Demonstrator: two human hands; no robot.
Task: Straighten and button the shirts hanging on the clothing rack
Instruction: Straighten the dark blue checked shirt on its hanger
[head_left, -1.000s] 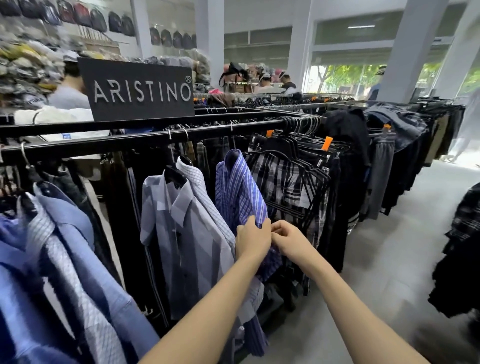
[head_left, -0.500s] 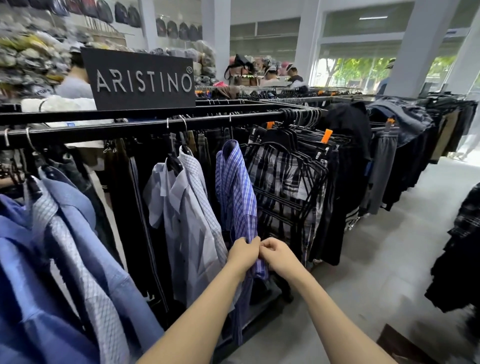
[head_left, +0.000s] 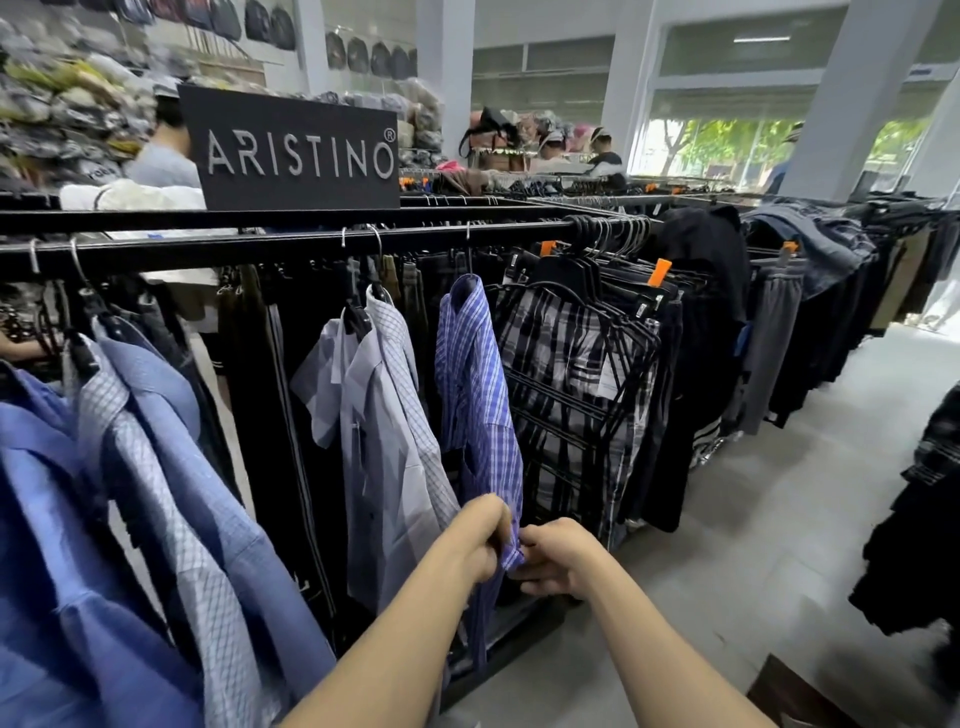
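Blue plaid shirt (head_left: 475, 395) – 1 | 2 hands – left hand (head_left: 480, 535), right hand (head_left: 558, 556) | fingers pinching hem

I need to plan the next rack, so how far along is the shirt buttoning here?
Nothing reads as clearly finished. In hand: the left hand and right hand both pinch the front edge of the blue plaid shirt low down, apparently near its bottom buttons. Whether the upper buttons are closed cannot be told. Likely left: the pale grey shirt beside it, which hangs loosely, and the blue shirts further left.
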